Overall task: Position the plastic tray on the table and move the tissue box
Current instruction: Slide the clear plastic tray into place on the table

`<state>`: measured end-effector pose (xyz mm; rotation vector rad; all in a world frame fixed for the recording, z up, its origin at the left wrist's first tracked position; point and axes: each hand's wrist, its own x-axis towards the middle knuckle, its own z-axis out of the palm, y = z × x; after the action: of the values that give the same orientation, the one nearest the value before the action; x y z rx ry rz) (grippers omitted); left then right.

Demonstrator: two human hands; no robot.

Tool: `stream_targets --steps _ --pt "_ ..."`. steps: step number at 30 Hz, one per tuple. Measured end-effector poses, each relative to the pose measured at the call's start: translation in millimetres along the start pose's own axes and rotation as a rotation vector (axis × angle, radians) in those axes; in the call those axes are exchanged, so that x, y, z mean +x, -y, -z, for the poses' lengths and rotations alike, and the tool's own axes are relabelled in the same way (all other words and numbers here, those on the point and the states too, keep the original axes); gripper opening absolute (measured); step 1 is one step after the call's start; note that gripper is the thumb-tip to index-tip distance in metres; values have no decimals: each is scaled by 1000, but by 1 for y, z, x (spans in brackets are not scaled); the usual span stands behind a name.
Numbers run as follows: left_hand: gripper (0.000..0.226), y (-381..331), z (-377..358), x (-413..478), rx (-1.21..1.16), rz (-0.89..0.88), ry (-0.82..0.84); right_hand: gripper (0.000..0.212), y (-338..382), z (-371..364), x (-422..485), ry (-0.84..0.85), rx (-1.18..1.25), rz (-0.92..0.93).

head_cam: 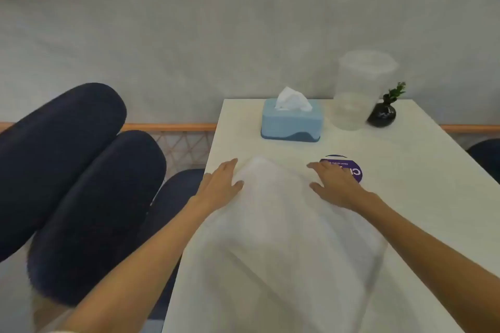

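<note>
A pale, translucent plastic tray lies on the white table, blurred and reaching from the near edge toward the middle. My left hand rests on its far left edge with fingers spread. My right hand lies flat on its far right edge, fingers apart. Whether either hand grips the rim cannot be made out. A light blue tissue box with a white tissue sticking up stands beyond the tray, apart from both hands.
A clear plastic jug and a small black vase with a green sprig stand at the table's far right. A purple round sticker lies beside my right hand. Dark blue cushioned seats sit left of the table.
</note>
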<state>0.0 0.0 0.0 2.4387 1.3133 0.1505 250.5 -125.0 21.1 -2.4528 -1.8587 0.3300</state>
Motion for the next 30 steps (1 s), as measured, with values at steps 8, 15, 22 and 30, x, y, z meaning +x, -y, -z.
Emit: stream_targets --steps 8,15,22,30 --pt "42 8 -29 12 12 147 2 50 -16 -31 -8 89 -32 -151" --pt "23 9 -37 17 35 147 -111 38 -17 -49 2 -73 10 -245" --pt "17 23 -39 12 -44 184 -92 35 -16 -51 16 -114 83 -218" --pt "20 32 -39 -8 -268 289 -194 43 -38 -34 -5 -232 169 -465"
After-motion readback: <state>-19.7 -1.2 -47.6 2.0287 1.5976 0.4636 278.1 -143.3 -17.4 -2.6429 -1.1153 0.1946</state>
